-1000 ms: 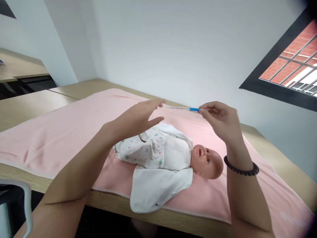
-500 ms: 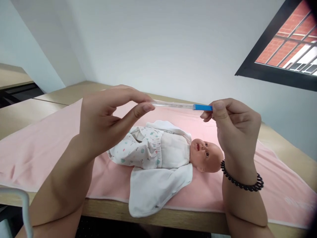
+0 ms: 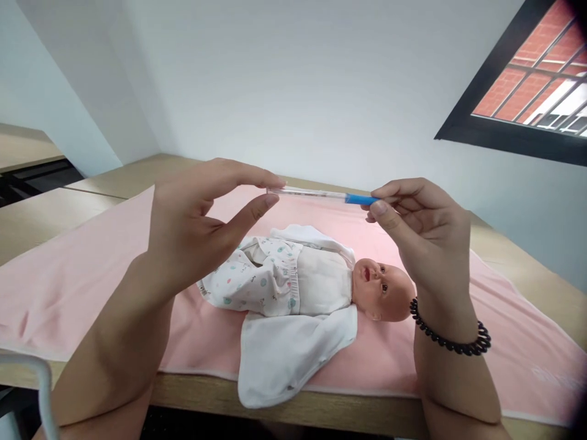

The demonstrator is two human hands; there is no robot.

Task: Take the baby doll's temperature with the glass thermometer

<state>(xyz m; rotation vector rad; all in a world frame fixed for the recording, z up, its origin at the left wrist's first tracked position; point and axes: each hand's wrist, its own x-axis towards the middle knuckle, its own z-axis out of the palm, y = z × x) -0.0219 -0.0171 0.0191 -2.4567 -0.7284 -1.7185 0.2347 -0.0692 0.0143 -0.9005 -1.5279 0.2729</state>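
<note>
Level in front of me is a thermometer in a slim clear case [image 3: 312, 194] with a blue cap [image 3: 360, 200] on its right end. My left hand [image 3: 206, 214] pinches the clear left end between thumb and index finger. The thumb and fingers of my right hand [image 3: 422, 229] grip the blue cap, covering its far end. Below the case a baby doll [image 3: 380, 287] lies on its back, head to the right. It wears a white top [image 3: 325, 278], patterned pants [image 3: 270, 275] and a white jacket [image 3: 293, 348] spread out beneath it.
A pink blanket [image 3: 105, 269] covers much of the wooden table [image 3: 275, 403] under the doll. Behind the table stands a white wall [image 3: 293, 91], with a barred window [image 3: 532, 79] at upper right. A pale curved bar [image 3: 43, 379] shows at lower left.
My right hand has moved left, and the case has slid left with it, so its clear end now sits farther between my left fingers. The doll lies as before.
</note>
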